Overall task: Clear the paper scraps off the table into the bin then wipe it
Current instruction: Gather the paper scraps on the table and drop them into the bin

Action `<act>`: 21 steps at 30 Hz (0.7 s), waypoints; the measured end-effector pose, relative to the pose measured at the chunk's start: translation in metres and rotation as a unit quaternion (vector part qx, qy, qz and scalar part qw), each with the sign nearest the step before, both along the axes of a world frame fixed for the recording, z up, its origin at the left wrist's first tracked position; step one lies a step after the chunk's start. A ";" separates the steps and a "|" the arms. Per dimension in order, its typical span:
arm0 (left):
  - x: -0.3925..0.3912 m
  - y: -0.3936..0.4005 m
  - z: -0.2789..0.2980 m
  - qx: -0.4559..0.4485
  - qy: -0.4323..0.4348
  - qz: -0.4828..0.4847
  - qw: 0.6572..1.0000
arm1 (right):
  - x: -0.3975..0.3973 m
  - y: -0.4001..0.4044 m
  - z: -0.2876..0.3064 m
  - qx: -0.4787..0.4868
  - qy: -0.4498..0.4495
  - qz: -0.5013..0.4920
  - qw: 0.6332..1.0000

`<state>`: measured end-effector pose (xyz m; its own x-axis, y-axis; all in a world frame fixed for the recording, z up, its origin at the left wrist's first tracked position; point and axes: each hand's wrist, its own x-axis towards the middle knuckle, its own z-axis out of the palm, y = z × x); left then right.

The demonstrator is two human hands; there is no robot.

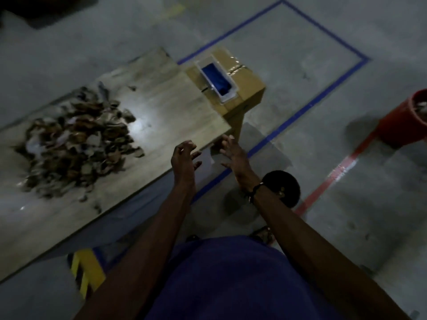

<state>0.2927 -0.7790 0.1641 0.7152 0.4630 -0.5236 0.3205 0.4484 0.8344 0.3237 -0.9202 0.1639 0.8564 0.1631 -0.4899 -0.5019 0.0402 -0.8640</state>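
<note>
Overhead, from the head camera, we look down on a dim concrete floor [300,93] and a long wooden table [161,107] running corner to corner. Paper scraps [76,144] lie heaped on the table's left half, brown and white bits mixed, a few strays scattered around the heap's edges. Both our hands are out in front, past the table's near right corner and well apart from the heap. Left hand [184,158]: fingers spread and loosely curved, palm turned inward, holding nothing. Right hand [235,155]: fingers likewise spread and relaxed, holding nothing; a dark band sits on that wrist. The two hands face each other, a gap between them.

At the table's far end a cardboard box [245,88] stands against it, with a white tray [231,94] on top holding a blue cloth [217,79]. An orange bin [406,121] stands on the floor far right, partly cut off by the frame edge, something pale inside. Blue tape [323,26] marks a rectangle on the floor; red tape [332,174] runs toward the bin. A yellow-and-black striped block [86,271] sits under the table's near side.
</note>
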 end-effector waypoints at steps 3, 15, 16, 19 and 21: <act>-0.020 0.052 -0.003 0.036 -0.003 0.046 0.998 | -0.005 0.061 0.000 -0.011 -0.035 0.050 0.998; -0.078 0.209 -0.023 0.068 0.031 0.249 0.966 | 0.000 0.229 -0.009 -0.007 -0.042 0.204 0.978; -0.080 0.217 -0.024 0.070 0.036 0.264 0.961 | 0.004 0.236 -0.011 -0.010 -0.049 0.219 0.974; -0.085 0.239 -0.030 0.087 0.039 0.293 0.951 | 0.014 0.258 -0.019 -0.040 -0.078 0.269 0.959; -0.085 0.251 -0.033 0.102 0.042 0.316 0.942 | 0.024 0.274 -0.028 -0.060 -0.097 0.303 0.946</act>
<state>0.2072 -0.5280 0.1315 0.2236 0.8794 -0.4203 0.1113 0.4054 0.9073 0.3481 -0.6464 0.1363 0.6988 0.6067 -0.3791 -0.2326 -0.3085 -0.9224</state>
